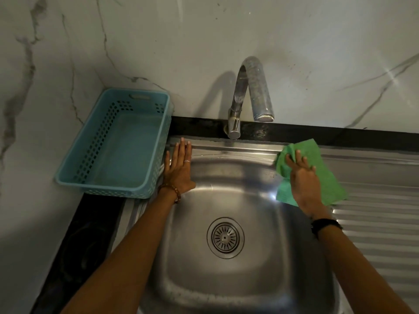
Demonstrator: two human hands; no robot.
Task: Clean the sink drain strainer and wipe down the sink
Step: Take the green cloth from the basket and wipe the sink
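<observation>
The left hand (179,168) lies flat on the sink's (226,200) left rim, fingers (181,150) straight and close together, palm down, holding nothing; a thin ring sits on one finger and a bead bracelet (170,191) circles the wrist. The right hand (303,180) presses a green cloth (317,164) onto the sink's right rim at the far corner, where the basin meets the ribbed drainboard (374,218); its fingers are spread and nearly straight on top of the cloth, pressing rather than gripping; a dark band (326,224) wraps that wrist. The cloth lies partly on the drainboard and partly over the basin edge; its near corner hangs slightly into the basin. The strainer (225,237) sits seated in the drain at the middle of the basin floor, well apart from both hands; its slots radiate around a small centre knob. The tap (251,94) rises from the back ledge and curves forward over the basin, between the two hands. A light blue basket (90,155) with perforated walls stands on the bench just left of the sink, near the left hand but apart from it; it backs into the corner of the marble wall (204,30).
</observation>
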